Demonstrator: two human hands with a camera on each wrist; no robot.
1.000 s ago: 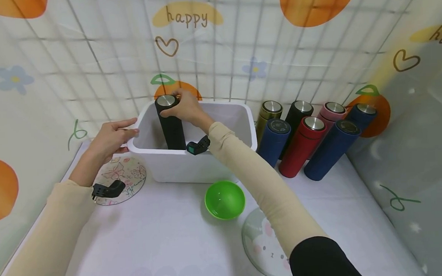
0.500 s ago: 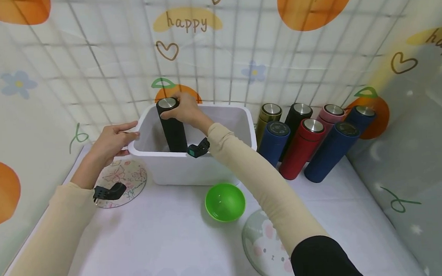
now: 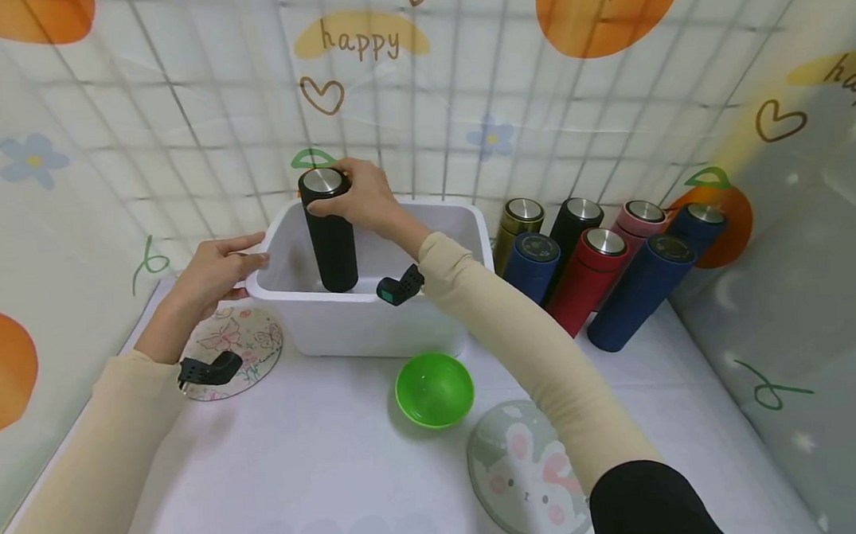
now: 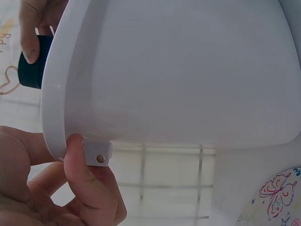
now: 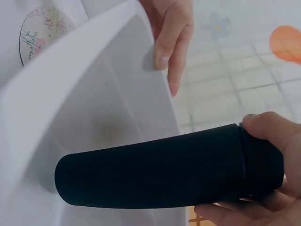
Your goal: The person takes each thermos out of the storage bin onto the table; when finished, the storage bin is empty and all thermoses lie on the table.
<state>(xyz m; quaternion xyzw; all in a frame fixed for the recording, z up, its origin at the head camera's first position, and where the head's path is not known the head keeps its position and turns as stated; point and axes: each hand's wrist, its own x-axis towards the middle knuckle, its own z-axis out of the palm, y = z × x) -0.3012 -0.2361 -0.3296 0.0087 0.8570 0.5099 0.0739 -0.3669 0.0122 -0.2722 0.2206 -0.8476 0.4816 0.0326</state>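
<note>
A black thermos flask (image 3: 332,243) with a silver-topped lid is inside the left end of a white plastic bin (image 3: 373,325), its upper part above the rim. My right hand (image 3: 370,196) grips it around the lid, thumb on one side and fingers on the other. In the right wrist view the flask (image 5: 155,169) is tilted, with its base over the bin's inside. My left hand (image 3: 216,275) pinches the bin's left rim at the corner; the left wrist view shows thumb and fingers (image 4: 77,165) on either side of the edge.
Right of the bin stand several flasks: gold (image 3: 519,223), black, pink, red (image 3: 593,272) and blue (image 3: 640,293). In front are a green bowl (image 3: 435,390) and a rabbit-print round mat (image 3: 524,486). A butterfly-print mat (image 3: 248,350) lies near the left wrist. A printed curtain hangs behind.
My right hand has raised the black flask a little and shifted slightly right, so more of it shows above the rim. The left hand has stayed on the bin's edge.
</note>
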